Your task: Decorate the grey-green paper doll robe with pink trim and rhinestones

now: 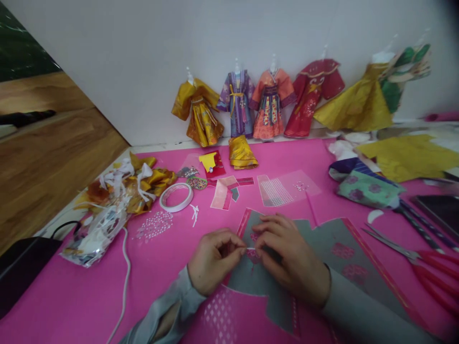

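My left hand (pixel 218 260) is closed in a pinch at the centre, its thumb and forefinger on one end of a thin white strip (pixel 251 248). At the strip's other end, the fingertips of my right hand (pixel 292 258) press together around it. Both hands are just above a grey cut piece (pixel 251 279) with pink flower prints and a red edge, lying on the pink mat. Further right lies a larger grey piece (pixel 373 267) with the same prints, partly behind my right hand.
Red-handled scissors (pixel 412 255) lie open at the right. A tape roll (pixel 176 197), plastic bag (pixel 96 234) and white cable (pixel 125 282) are at the left. Small dresses (pixel 270 105) stand along the wall. Gem sheets (pixel 276 191) lie beyond my hands.
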Available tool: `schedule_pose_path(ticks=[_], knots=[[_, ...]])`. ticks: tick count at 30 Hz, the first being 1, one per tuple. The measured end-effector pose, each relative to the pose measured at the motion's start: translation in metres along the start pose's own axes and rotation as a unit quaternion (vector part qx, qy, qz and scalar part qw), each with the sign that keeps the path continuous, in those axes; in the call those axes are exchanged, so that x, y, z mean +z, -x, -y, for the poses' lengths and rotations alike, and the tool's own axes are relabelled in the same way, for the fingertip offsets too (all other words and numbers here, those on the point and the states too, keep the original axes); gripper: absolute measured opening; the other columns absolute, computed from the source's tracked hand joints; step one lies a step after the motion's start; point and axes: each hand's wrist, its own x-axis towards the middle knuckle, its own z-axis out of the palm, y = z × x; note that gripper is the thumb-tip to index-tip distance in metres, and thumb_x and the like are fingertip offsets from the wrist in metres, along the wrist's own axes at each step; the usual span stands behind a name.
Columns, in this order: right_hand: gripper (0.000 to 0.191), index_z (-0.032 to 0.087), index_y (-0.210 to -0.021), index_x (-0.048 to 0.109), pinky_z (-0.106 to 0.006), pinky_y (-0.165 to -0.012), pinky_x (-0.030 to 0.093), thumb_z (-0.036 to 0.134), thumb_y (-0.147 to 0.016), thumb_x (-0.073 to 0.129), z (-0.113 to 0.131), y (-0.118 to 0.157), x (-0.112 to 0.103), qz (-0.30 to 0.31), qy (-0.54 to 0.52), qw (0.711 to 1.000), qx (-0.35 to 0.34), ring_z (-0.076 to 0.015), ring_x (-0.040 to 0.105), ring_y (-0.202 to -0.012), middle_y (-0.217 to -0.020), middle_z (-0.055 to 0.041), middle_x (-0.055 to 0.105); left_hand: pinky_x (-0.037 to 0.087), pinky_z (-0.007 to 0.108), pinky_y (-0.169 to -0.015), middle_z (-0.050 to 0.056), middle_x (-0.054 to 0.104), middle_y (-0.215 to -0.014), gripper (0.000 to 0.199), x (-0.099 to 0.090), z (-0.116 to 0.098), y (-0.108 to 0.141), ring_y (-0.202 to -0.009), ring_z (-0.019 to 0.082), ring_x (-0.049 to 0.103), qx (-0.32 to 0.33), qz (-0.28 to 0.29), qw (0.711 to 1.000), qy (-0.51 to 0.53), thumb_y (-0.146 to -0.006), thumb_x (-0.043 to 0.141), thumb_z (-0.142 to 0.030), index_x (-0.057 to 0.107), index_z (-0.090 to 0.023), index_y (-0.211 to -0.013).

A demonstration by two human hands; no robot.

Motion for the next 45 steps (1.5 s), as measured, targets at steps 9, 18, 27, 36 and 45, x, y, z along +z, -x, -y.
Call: schedule_pose_path(ticks=[9, 18, 27, 36, 45], knots=[[0.020, 0.020, -0.100, 0.060, -0.046, -0.097, 0.035, 0.014, -0.081, 0.058, -0.002, 0.002, 0.001, -0.019, 0.015, 1.000, 0.009, -0.0249, 0.047, -0.110, -0.104, -0.0053, 0.063, 0.039, 0.022, -0.051, -0.001, 0.054, -0.057, 0.021, -0.018, 0.013, -0.009, -0.052, 0.012, 0.048, -0.007, -0.162, 0.977, -0.140, -0.075, 0.050, -0.033, 0.062, -0.018, -0.068], [0.020, 0.019, -0.101, 0.060, -0.044, -0.096, 0.036, 0.014, -0.082, 0.057, -0.002, 0.003, 0.000, -0.024, 0.008, 1.000, -0.001, -0.0236, 0.048, -0.107, -0.100, -0.0041, 0.064, 0.039, 0.026, -0.059, 0.000, 0.062, -0.065, 0.019, -0.066, 0.030, -0.017, -0.058, 0.016, 0.054, -0.100, -0.309, 0.892, -0.315, -0.075, 0.053, -0.034, 0.065, -0.020, -0.073], [0.014, 0.017, -0.094, 0.062, -0.043, -0.093, 0.038, 0.015, -0.082, 0.055, -0.003, 0.001, -0.002, -0.027, 0.020, 0.999, 0.006, -0.0229, 0.052, -0.100, -0.092, -0.0045, 0.065, 0.037, 0.028, -0.058, 0.005, 0.068, -0.070, 0.022, -0.070, 0.038, -0.019, -0.067, 0.023, 0.062, -0.133, -0.275, 0.876, -0.373, -0.075, 0.053, -0.034, 0.070, -0.019, -0.074], [0.013, 0.022, -0.093, 0.069, -0.051, -0.102, 0.029, 0.027, -0.084, 0.061, -0.003, 0.003, 0.000, 0.033, 0.077, 0.996, 0.005, -0.0264, 0.049, -0.111, -0.105, -0.0030, 0.066, 0.040, 0.025, -0.058, 0.000, 0.063, -0.065, 0.024, -0.050, 0.030, -0.020, -0.059, 0.016, 0.056, -0.060, -0.206, 0.920, -0.327, -0.077, 0.049, -0.036, 0.065, -0.018, -0.075], [0.027, 0.022, -0.107, 0.066, -0.056, -0.104, 0.026, 0.036, -0.085, 0.062, 0.000, -0.002, -0.007, 0.101, 0.201, 0.973, 0.048, -0.0298, 0.044, -0.123, -0.124, -0.0045, 0.061, 0.041, 0.025, -0.055, 0.001, 0.062, -0.065, 0.019, -0.035, 0.019, -0.017, -0.056, 0.014, 0.053, -0.018, -0.092, 0.956, -0.277, -0.077, 0.049, -0.031, 0.062, -0.019, -0.070]])
